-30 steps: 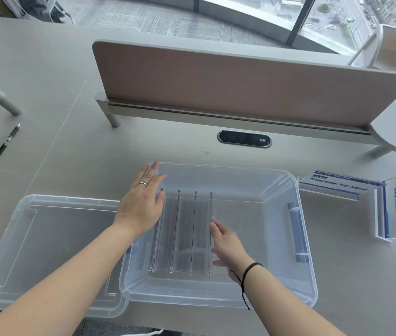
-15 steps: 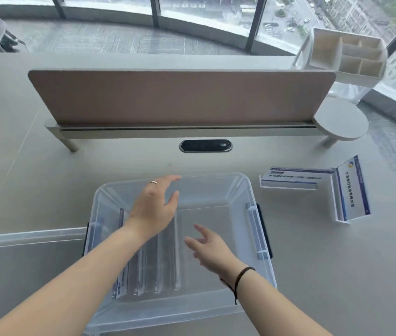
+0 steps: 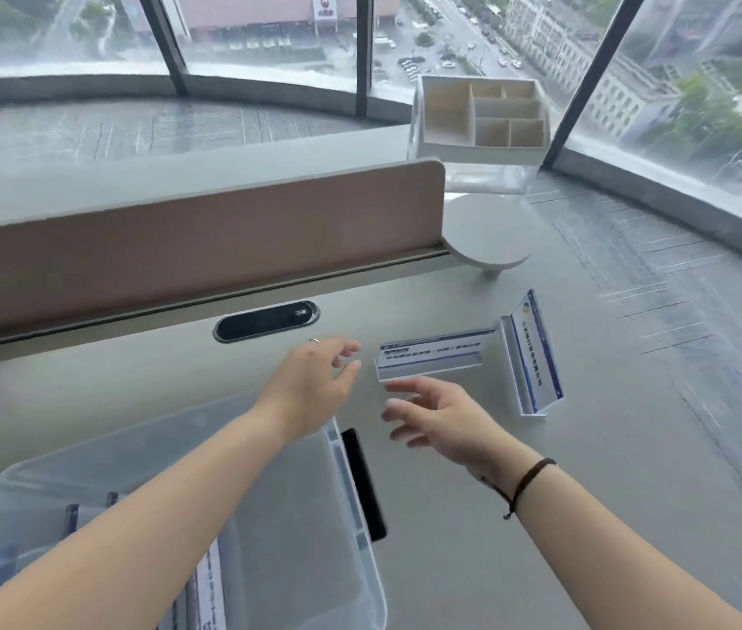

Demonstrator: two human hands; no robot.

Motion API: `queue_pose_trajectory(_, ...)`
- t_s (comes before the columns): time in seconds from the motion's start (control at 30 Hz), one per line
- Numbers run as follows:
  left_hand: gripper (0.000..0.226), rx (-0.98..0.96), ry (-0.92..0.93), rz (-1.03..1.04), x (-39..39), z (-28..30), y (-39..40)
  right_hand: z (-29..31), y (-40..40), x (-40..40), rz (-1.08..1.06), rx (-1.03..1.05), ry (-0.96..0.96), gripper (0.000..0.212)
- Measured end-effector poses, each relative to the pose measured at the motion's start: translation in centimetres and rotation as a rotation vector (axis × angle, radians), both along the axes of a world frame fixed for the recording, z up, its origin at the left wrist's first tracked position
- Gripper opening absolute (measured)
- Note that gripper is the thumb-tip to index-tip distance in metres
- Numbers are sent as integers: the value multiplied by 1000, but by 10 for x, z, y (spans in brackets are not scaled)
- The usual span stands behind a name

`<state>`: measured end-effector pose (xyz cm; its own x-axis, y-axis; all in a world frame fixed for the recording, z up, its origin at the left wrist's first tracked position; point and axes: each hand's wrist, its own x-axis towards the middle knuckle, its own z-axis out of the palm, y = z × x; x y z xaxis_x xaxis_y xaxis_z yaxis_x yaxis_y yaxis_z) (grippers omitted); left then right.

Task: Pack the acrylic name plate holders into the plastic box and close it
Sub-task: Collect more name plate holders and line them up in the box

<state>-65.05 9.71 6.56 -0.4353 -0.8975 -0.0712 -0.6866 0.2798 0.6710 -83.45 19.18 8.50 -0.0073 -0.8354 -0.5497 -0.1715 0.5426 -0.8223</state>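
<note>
Both hands reach out over the desk (image 3: 473, 538) toward two name plate holders not yet packed. Left hand (image 3: 314, 384) is spread, fingers loose, holding nothing; right hand (image 3: 441, 418) is likewise spread and empty, palm turned inward. The flat-lying holder (image 3: 432, 354) sits just ahead of both hands: right of the left fingertips, directly beyond the right fingertips, near but not touching either. Its long axis runs across the reach, left end toward the left hand, right end past the right hand, so it lies between the two hands and looks set for a grasp at each end. The second holder (image 3: 530, 356) stands tilted just beyond the flat one's right end, farther from both hands, its long axis running away from the person; the right hand is the nearer one. The plastic box (image 3: 351, 507) is behind and below the left wrist, lid off, with several holders (image 3: 212, 588) already lying inside. Judgement: packing partway done, these two remain.
</note>
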Motion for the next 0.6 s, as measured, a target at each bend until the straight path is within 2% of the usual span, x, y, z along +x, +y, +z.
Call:
queue_pose_trajectory(0.1,30,45,-56,-21,-39,-6,-18,-8,-21,-52,-90,1,96,34)
queue_pose_trajectory(0.27,38,139,-156,-15,-82,-22,-47,-28,-55,-122,-92,10,271,47)
queue_pose_trajectory(0.43,39,179,-271,-36,-101,-52,-65,-55,-90,-158,104,-55,669,61)
queue_pose_trajectory(0.6,33,192,-368,-54,-110,-69,-71,-80,-108,-166,255,-34,834,57)
